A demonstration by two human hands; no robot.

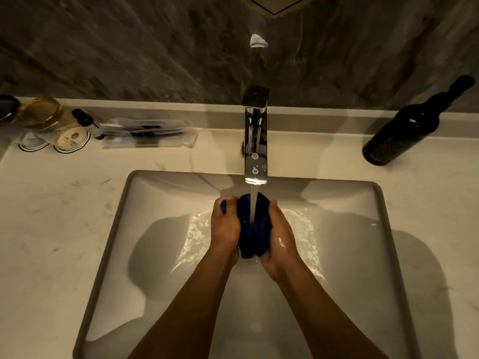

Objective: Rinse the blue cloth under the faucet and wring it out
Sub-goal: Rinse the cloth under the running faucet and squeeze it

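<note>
Dim bathroom, dark marbled wall behind, pale tabletop (64, 229) with a rectangular sink (121, 216) sunk into it. Faucet (255, 136) stands at the sink's back edge, centre, and is running: a steady stream (253, 206) drops from the spout straight onto the cloth (252, 229).

You have the blue cloth bunched into a wad over the middle of the sink, directly under the spout. Your left hand (224, 226) is clamped on its left side, fingers curled over the top, with a scrap of blue showing past the knuckles. Your right hand (281, 237) grips the right side, wet and glinting. Both hands press in toward each other with the cloth squeezed between them. Water is splashing and pooling in the basin around your wrists.

Step in hand, by my reading: the rinse, with some kneading under the flow. Wringing not yet begun, since the cloth is balled rather than twisted.

Next move likely calls for working the wad so the stream reaches the inner folds, then drawing it clear of the water, stretching it lengthwise and twisting the two ends against each other, low over the sink.

Off to the sides: a dark bottle (412, 125) on the right of the tabletop, well apart; glass jars (44, 112) and a clear packet (147, 133) at the left rear.
</note>
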